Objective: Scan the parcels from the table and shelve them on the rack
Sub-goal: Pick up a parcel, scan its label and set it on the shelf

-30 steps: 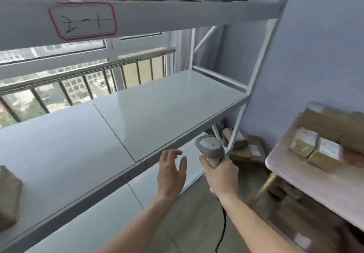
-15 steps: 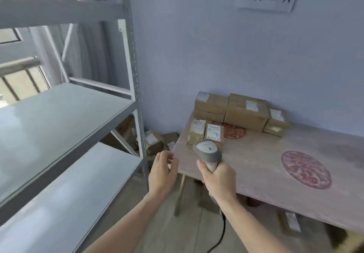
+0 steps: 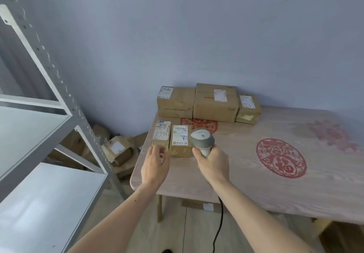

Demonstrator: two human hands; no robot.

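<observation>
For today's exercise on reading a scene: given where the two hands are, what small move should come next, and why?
Probably the left hand closes on the small parcel at the table's near left corner. Its fingers reach the parcel's front edge but do not grip yet, while the right hand holds the scanner beside the neighbouring parcel.

right hand (image 3: 213, 164) grips scanner (image 3: 201, 139) | left hand (image 3: 155, 166) by parcel (image 3: 161, 136)

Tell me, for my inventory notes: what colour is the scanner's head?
Grey with a lighter, off-white top face; the scanner shows best in the head view.
</observation>
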